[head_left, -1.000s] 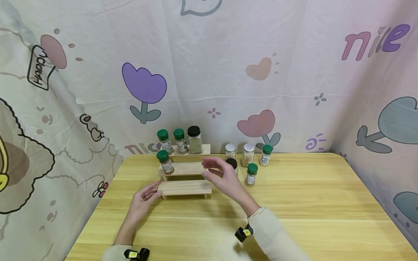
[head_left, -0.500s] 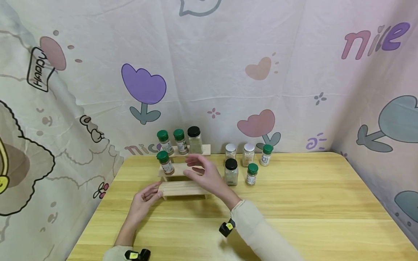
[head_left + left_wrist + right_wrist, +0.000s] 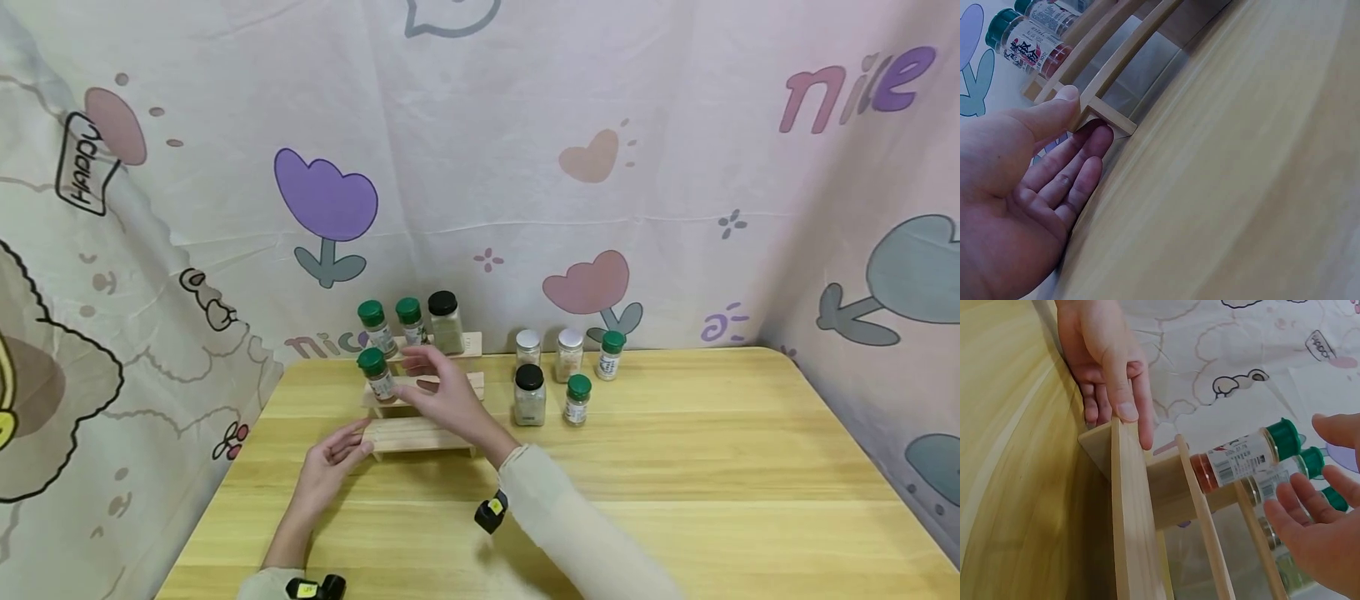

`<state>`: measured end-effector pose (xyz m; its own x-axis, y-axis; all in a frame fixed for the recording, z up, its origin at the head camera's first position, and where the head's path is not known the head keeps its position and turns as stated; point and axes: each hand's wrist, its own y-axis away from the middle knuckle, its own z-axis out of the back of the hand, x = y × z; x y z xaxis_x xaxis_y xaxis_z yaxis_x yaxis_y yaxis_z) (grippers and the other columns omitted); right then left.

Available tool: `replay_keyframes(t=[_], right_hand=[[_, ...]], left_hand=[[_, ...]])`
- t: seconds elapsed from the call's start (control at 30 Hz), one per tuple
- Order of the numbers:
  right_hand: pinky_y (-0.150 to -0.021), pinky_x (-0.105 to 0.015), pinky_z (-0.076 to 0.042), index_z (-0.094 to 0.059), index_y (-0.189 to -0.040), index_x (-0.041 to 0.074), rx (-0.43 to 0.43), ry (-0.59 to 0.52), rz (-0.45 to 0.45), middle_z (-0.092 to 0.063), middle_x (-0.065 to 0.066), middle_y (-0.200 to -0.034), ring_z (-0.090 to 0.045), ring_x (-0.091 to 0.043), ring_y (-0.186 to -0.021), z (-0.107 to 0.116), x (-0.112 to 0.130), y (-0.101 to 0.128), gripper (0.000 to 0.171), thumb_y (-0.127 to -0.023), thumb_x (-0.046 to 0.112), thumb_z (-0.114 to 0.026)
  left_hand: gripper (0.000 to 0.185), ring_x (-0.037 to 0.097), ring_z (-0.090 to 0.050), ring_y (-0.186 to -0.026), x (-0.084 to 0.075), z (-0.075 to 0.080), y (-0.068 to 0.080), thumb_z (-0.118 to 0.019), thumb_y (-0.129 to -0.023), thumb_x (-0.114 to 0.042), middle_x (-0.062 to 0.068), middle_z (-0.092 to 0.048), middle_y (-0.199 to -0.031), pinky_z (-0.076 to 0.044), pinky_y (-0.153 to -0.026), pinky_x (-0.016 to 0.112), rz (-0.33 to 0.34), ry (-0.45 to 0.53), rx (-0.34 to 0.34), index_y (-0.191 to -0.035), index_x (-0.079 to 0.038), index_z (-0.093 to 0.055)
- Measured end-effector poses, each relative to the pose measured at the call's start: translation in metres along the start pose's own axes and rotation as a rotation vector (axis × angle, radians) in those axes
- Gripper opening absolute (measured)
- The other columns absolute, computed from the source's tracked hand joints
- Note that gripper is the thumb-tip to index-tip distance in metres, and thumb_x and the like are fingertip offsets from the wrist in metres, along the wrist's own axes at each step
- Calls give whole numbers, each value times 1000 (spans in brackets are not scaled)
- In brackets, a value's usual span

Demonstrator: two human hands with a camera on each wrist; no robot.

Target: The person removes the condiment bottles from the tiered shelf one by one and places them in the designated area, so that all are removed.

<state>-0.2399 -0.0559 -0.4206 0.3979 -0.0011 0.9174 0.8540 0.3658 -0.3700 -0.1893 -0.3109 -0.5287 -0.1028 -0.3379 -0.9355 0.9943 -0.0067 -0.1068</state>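
A three-step wooden spice rack (image 3: 416, 435) stands at the left of the table. My left hand (image 3: 326, 467) holds its lowest step at the left end; in the left wrist view the thumb (image 3: 1063, 103) lies on the corner, with fingers beside and below. On the middle step a green-capped spice jar (image 3: 379, 380) stands at the left. My right hand (image 3: 450, 404) hovers just right of this jar, thumb and fingers spread and apart from it in the right wrist view. The top step holds two green-capped jars (image 3: 377, 329) and a black-capped jar (image 3: 447, 325).
Right of the rack stand a black-capped jar (image 3: 529, 400), two silver-capped jars (image 3: 569, 358) and two green-capped jars (image 3: 577, 404). A patterned cloth (image 3: 465, 167) hangs behind the wooden table (image 3: 675, 467).
My right hand has moved left over the rack's middle step towards the green-capped jar, uncovering the black-capped jar on the table. The left hand has stayed at the rack's end.
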Motion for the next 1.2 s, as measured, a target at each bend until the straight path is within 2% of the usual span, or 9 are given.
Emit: replay_keyframes(t=[0.13, 0.3, 0.37, 0.43, 0.57, 0.67, 0.93, 1.0, 1.2], right_hand=[[-105, -40, -51, -55, -143, 8, 1, 13, -14, -63, -12, -132, -61, -30, -123, -8, 2, -7, 53, -95, 15, -76], [-107, -48, -48, -54, -144, 7, 8, 32, -16, -61, -16, -135, -59, -34, -125, -16, 3, -16, 56, -95, 18, -77], [-108, -49, -48, -53, -144, 7, 7, 37, -24, -61, -15, -136, -58, -34, -126, -18, 4, -18, 56, -95, 18, -77], [-107, -44, -49, -53, -145, 7, 5, 61, -35, -61, -12, -136, -58, -33, -126, -20, 4, -20, 56, -95, 20, -77], [-106, -42, -50, -54, -144, 9, 4, 94, -56, -62, -7, -133, -58, -27, -124, -24, 3, -26, 55, -96, 21, -76], [-105, -46, -50, -54, -144, 9, 2, 95, -61, -62, -6, -132, -58, -25, -123, -28, 0, -31, 55, -95, 20, -77], [-102, -38, -53, -57, -141, 9, -8, 83, -75, -64, -1, -126, -59, -9, -113, -36, -11, -38, 53, -94, 20, -79], [-100, -36, -54, -57, -141, 8, -7, 85, -71, -64, -1, -125, -59, -9, -111, -37, -11, -38, 53, -94, 21, -78], [-87, -21, -54, -58, -141, 11, -4, 100, -67, -64, 0, -123, -61, -9, -107, -38, -13, -38, 48, -98, 25, -74]], left_hand=[[45, 2, -65, -106, -1, 0, 0, -69, -101, -20, 23, -67, -126, -55, -86, 18, -13, 10, -4, -142, -5, -60], [45, 2, -65, -106, -1, -1, 0, -69, -101, -20, 23, -68, -125, -55, -86, 17, -10, 10, -9, -142, -5, -61], [45, 2, -65, -106, 0, -1, 1, -70, -101, -21, 22, -68, -126, -55, -86, 17, -3, 8, -9, -142, -6, -61], [45, 2, -65, -107, 0, -2, 1, -70, -101, -22, 22, -68, -126, -55, -86, 17, 2, 5, -10, -142, -6, -61], [45, 2, -64, -107, 1, -1, 1, -70, -101, -23, 21, -68, -126, -54, -86, 17, 7, 1, -10, -142, -7, -62], [45, 1, -64, -107, 1, -1, 1, -70, -101, -23, 21, -68, -126, -54, -86, 17, 3, 1, -12, -142, -7, -62], [45, 3, -66, -105, 1, -2, 1, -69, -101, -21, 23, -68, -124, -55, -85, 18, -7, 16, -9, -142, -5, -61], [45, 2, -66, -106, 1, -2, 1, -70, -101, -21, 23, -68, -125, -55, -85, 18, -3, 15, -9, -142, -5, -61], [45, 2, -66, -105, 1, -1, 0, -70, -101, -22, 23, -68, -126, -55, -85, 18, 13, 9, -13, -142, -6, -61]])
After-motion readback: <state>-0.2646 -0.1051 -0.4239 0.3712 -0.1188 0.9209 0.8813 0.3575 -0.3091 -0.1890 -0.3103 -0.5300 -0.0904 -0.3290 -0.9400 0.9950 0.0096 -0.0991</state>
